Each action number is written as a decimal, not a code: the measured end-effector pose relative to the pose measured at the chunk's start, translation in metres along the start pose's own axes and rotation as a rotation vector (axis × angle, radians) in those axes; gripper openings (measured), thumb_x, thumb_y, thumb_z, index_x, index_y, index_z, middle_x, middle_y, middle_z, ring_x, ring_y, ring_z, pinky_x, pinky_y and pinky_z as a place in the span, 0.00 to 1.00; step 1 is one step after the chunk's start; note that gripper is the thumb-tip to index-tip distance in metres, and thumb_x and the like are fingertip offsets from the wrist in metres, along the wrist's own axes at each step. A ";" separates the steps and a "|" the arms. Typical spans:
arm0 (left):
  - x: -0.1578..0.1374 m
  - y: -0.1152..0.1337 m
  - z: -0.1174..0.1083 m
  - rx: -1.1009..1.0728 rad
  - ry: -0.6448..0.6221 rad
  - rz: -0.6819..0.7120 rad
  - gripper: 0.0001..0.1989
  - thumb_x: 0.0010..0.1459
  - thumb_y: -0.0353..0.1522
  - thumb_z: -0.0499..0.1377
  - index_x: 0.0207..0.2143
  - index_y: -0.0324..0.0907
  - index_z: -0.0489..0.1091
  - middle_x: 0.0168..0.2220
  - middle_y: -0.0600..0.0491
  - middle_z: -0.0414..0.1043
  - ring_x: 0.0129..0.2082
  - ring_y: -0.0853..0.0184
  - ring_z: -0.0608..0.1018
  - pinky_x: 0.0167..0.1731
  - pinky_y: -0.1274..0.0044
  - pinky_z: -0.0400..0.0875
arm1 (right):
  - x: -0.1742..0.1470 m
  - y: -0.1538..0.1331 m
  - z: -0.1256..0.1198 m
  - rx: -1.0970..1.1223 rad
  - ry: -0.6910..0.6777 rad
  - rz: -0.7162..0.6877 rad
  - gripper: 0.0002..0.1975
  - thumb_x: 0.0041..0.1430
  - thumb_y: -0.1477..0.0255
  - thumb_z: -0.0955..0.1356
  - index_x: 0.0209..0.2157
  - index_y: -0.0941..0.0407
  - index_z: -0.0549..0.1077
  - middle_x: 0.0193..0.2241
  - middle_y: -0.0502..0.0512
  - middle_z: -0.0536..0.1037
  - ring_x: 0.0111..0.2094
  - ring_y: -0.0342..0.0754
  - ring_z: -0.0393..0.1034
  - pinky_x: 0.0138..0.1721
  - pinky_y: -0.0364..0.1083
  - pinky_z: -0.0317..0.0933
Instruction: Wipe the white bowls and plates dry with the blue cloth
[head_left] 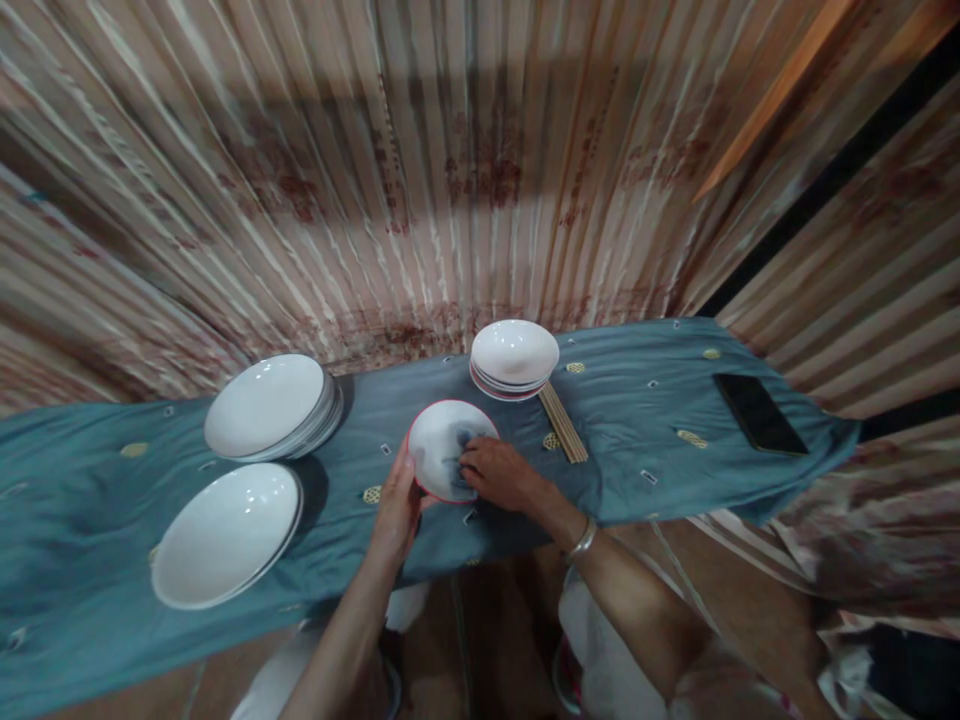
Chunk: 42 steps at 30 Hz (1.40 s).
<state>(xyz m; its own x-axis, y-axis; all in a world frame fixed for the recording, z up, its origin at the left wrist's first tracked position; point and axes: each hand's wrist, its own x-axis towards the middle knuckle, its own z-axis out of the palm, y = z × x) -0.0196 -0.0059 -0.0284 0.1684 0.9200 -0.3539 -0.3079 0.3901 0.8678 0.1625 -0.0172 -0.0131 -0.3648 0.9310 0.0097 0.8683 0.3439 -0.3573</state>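
Observation:
A white bowl with a red rim (430, 465) is tilted toward me, just above or on the cloth-covered table; I cannot tell which. My left hand (399, 500) grips its left edge, with the thumb near the lower rim and the fingers along the side. Inside the bowl, my right hand (491, 470) has its fingers closed on a bunched grey-blue cloth (460, 437) against the inner surface. The cloth's outline is blurred and partly hidden by the fingers. A silvery bangle (583, 540) circles my right wrist.
Behind the held bowl stands a stack of bowls (515, 352), with several chopsticks (564, 424) beside it. Two stacks of larger white dishes, a back one (264, 405) and a front one (226, 535), stand left. A black phone or tablet (760, 413) lies right on the blue-green tablecloth (630, 400). Curtains (480, 180) hang behind.

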 end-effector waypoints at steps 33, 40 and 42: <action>-0.011 -0.007 0.009 0.209 0.003 0.136 0.36 0.56 0.45 0.65 0.65 0.49 0.65 0.69 0.50 0.61 0.64 0.53 0.69 0.47 0.72 0.78 | 0.056 -0.015 0.030 1.232 0.651 0.322 0.23 0.47 0.49 0.72 0.21 0.55 0.70 0.18 0.44 0.67 0.22 0.40 0.61 0.24 0.40 0.57; -0.013 -0.012 0.009 0.175 0.021 0.094 0.36 0.53 0.46 0.67 0.63 0.51 0.68 0.69 0.51 0.61 0.64 0.51 0.69 0.43 0.73 0.79 | 0.046 -0.028 0.019 1.202 0.627 0.275 0.25 0.46 0.47 0.73 0.22 0.55 0.70 0.19 0.45 0.70 0.22 0.42 0.64 0.24 0.41 0.60; -0.012 -0.013 0.009 0.125 0.017 0.086 0.37 0.53 0.49 0.66 0.64 0.49 0.67 0.69 0.49 0.61 0.65 0.50 0.67 0.42 0.72 0.79 | 0.042 -0.030 0.018 1.170 0.609 0.271 0.22 0.47 0.50 0.74 0.23 0.55 0.71 0.20 0.46 0.72 0.23 0.42 0.66 0.25 0.41 0.60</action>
<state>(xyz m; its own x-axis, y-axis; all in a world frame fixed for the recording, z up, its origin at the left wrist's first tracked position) -0.0089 -0.0225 -0.0320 0.1306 0.9506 -0.2817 -0.2009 0.3036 0.9314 0.1152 0.0098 -0.0191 0.2425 0.9635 0.1133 -0.0169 0.1210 -0.9925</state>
